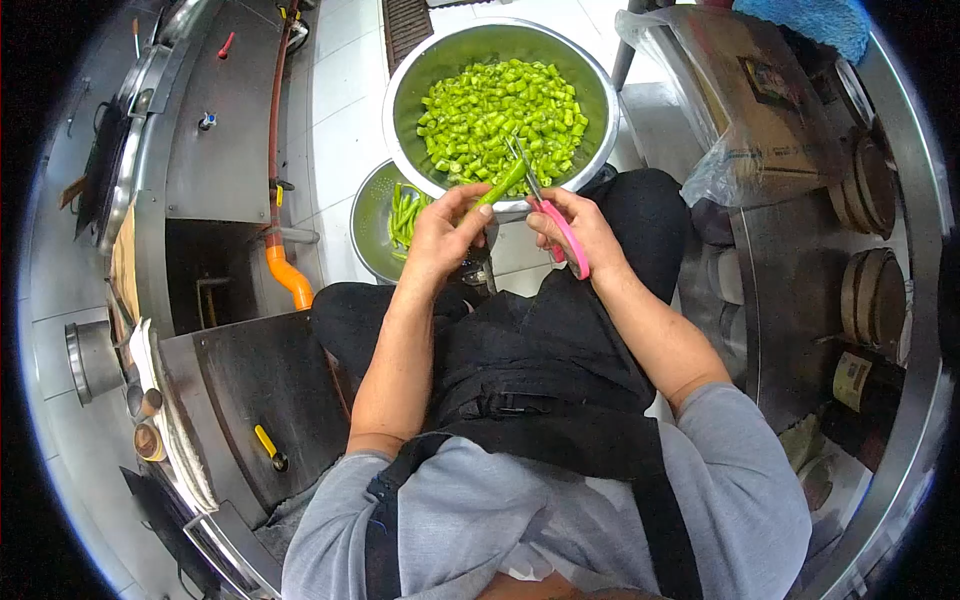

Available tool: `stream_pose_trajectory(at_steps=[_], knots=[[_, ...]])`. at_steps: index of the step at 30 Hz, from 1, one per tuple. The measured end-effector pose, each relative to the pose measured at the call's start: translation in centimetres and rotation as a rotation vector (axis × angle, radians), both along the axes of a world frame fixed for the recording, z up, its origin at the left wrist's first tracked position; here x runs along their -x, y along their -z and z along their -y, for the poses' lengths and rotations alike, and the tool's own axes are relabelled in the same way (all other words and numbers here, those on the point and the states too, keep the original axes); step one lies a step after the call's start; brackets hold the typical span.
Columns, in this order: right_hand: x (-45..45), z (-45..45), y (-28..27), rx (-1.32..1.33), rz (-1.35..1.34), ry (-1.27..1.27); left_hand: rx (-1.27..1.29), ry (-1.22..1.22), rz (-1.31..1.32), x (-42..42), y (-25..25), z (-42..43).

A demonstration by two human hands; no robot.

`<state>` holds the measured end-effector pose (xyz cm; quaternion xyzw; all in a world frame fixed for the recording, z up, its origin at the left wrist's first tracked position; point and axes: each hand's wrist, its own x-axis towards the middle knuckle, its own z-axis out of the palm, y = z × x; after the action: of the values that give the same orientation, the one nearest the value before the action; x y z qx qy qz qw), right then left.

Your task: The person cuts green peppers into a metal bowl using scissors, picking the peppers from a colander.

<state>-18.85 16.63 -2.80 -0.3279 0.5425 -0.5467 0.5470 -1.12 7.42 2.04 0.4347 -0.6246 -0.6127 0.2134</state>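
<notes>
We list: left hand (440, 235), clamped on long green pepper (503, 185); right hand (597, 243), gripping pink-handled metal scissors (567, 235); possible cut, if grip slips.

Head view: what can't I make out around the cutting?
All in the head view:
Large bowl: floor buried under cut green pieces.
Smaller bowl: part of its right side behind the large bowl and left hand.
Green pod: lower end covered by the left hand.
Pink-handled scissors: grip partly covered by the right hand.
</notes>
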Motion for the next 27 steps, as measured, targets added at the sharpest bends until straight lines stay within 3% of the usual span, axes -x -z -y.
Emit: stream_pose_trajectory(at_steps=[10,15,20,27], knots=[[-0.1,0.4,0.2,-0.148,-0.099,-0.054,-0.085,-0.157,-0.003,-2.1,0.6,0.4],[-0.5,0.3,0.5,-0.069,-0.026,-0.078,-0.036,-0.323,-0.155,-1.6,0.4,0.3],[-0.9,0.3,1.2,0.040,-0.031,-0.073,-0.041,-0.163,-0.180,-0.5,0.9,-0.9],[-0.1,0.4,0.1,-0.124,-0.041,-0.099,-0.087,-0.197,-0.187,-0.8,2.2,0.1]])
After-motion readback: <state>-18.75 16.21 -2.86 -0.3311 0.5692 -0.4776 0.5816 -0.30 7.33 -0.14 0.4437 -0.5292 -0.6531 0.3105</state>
